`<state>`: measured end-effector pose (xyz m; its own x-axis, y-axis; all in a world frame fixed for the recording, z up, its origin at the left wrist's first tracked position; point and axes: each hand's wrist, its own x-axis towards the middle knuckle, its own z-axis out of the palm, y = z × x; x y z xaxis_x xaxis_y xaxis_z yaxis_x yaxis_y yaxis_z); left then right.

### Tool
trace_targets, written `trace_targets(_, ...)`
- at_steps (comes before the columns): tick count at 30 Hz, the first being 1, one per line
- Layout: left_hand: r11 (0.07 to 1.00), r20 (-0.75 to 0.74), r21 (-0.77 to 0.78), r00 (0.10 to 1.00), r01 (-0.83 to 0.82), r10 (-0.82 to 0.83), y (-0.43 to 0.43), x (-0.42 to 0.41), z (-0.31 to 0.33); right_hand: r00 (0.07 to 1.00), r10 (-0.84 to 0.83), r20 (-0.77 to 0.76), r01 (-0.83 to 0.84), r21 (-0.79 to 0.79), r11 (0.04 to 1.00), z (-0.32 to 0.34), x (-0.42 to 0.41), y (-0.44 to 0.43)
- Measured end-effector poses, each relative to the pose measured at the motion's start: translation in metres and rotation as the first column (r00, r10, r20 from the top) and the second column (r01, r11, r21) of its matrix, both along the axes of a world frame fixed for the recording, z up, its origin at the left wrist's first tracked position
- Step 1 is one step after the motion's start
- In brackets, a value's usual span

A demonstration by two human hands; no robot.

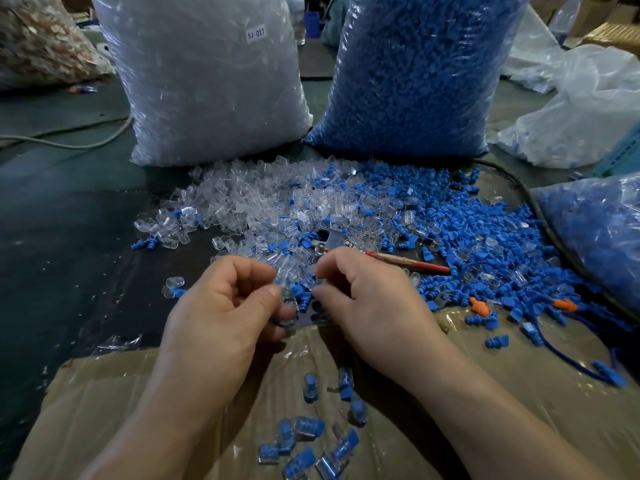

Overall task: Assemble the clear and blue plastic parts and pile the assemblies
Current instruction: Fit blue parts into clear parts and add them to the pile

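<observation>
Working down from the heap of clear and blue parts point(346, 209) to the few finished assemblies point(311, 438) on the cardboard point(104, 393), the step in hand looks like mating one pair. The left hand point(225, 306) pinches a clear part point(288, 297). The right hand point(363, 299) is curled to a narrow pinch, on what I cannot tell, so the blue part should enter squarely and be pressed fully home.

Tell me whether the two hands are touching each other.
Apart. The head view shows a gap between the fingertips of the left hand and the right hand, with blue parts visible in it.
</observation>
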<state>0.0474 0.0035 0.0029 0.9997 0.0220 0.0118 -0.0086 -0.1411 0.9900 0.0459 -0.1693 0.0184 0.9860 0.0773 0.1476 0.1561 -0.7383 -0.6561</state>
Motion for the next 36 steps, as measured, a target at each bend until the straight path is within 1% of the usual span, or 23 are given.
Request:
trace_targets(1,1.000,-0.012,-0.001,1.000,0.011,-0.011,-0.001,0.000,0.000,1.000,0.004,-0.017,-0.003,0.014,1.000,0.001,0.000,-0.002)
trace_targets(2,1.000,-0.021,-0.007,1.000,0.015,-0.016,-0.001,0.000,0.000,1.000,0.021,-0.017,-0.021,-0.007,1.000,0.002,-0.001,-0.002)
trace_targets(3,1.000,-0.026,-0.009,1.000,0.015,-0.015,-0.002,-0.001,0.000,0.999,0.037,-0.007,-0.037,-0.025,0.999,0.002,-0.003,-0.002)
trace_targets(4,1.000,-0.028,-0.015,1.000,0.011,-0.011,-0.002,0.000,0.001,0.999,0.037,0.013,-0.036,-0.010,0.999,0.002,-0.004,-0.001)
trace_targets(5,1.000,-0.032,-0.024,0.999,0.008,-0.009,-0.002,0.000,0.001,0.999,0.026,0.037,-0.028,0.052,0.998,0.002,-0.005,-0.001)
trace_targets(6,0.999,-0.041,-0.036,0.999,0.013,-0.015,-0.002,-0.001,0.001,0.998,0.009,0.055,-0.018,0.160,0.987,0.003,-0.007,0.000)
trace_targets(7,0.998,-0.058,-0.049,0.998,0.026,-0.029,-0.002,-0.001,0.002,0.998,-0.001,0.060,-0.016,0.283,0.959,0.005,-0.009,0.000)
trace_targets(9,0.995,-0.102,-0.072,0.992,0.070,-0.077,-0.004,-0.004,0.004,0.999,0.027,0.041,-0.044,0.492,0.869,0.009,-0.013,0.002)
trace_targets(10,0.992,-0.124,-0.085,0.987,0.092,-0.102,-0.005,-0.005,0.005,0.998,0.054,0.037,-0.065,0.556,0.829,0.011,-0.015,0.004)
trace_targets(11,0.989,-0.141,-0.104,0.983,0.103,-0.118,-0.006,-0.006,0.006,0.996,0.076,0.039,-0.085,0.588,0.804,0.012,-0.016,0.005)
trace_targets(13,0.982,-0.163,-0.159,0.978,0.104,-0.130,-0.006,-0.007,0.009,0.994,0.082,0.073,-0.109,0.587,0.803,0.012,-0.016,0.006)
trace_targets(15,0.971,-0.178,-0.212,0.973,0.110,-0.149,-0.006,-0.009,0.013,0.990,0.051,0.132,-0.113,0.527,0.842,0.010,-0.016,0.006)
trace_targets(18,0.949,-0.192,-0.277,0.960,0.147,-0.205,-0.006,-0.011,0.019,0.955,0.027,0.296,-0.123,0.309,0.943,0.007,-0.015,0.006)
trace_targets(20,0.938,-0.215,-0.314,0.952,0.145,-0.219,-0.006,-0.010,0.019,0.916,0.079,0.393,-0.145,0.142,0.979,0.008,-0.014,0.007)
trace_targets(22,0.913,-0.249,-0.379,0.934,0.150,-0.257,-0.003,-0.009,0.018,0.891,0.154,0.426,-0.176,0.014,0.984,0.010,-0.014,0.008)
trace_targets(24,0.885,-0.276,-0.438,0.913,0.158,-0.299,0.002,-0.007,0.017,0.876,0.238,0.419,-0.225,-0.080,0.971,0.012,-0.015,0.008)
trace_targets(26,0.882,-0.274,-0.437,0.908,0.175,-0.316,0.004,-0.006,0.015,0.874,0.292,0.388,-0.261,-0.131,0.956,0.014,-0.015,0.007)
trace_targets(30,0.937,-0.230,-0.320,0.948,0.142,-0.222,-0.001,-0.008,0.013,0.888,0.316,0.335,-0.288,-0.130,0.949,0.012,-0.014,0.003)
trace_targets(31,0.953,-0.220,-0.277,0.957,0.126,-0.191,-0.001,-0.007,0.012,0.894,0.305,0.328,-0.270,-0.148,0.951,0.011,-0.013,0.001)
trace_targets(32,0.965,-0.216,-0.239,0.963,0.107,-0.161,-0.001,-0.006,0.010,0.910,0.266,0.316,-0.215,-0.189,0.958,0.010,-0.012,-0.002)
trace_targets(34,0.975,-0.215,-0.204,0.968,0.088,-0.133,0.000,-0.004,0.011,0.959,0.105,0.263,-0.021,-0.302,0.953,0.008,-0.006,-0.012)
trace_targets(35,0.977,-0.209,-0.193,0.969,0.092,-0.133,0.000,-0.004,0.012,0.981,0.013,0.193,0.060,-0.365,0.929,0.009,-0.004,-0.018)
trace_targets(36,0.977,-0.197,-0.188,0.970,0.102,-0.139,0.000,-0.004,0.014,0.993,-0.060,0.106,0.101,-0.441,0.892,0.008,-0.002,-0.025)
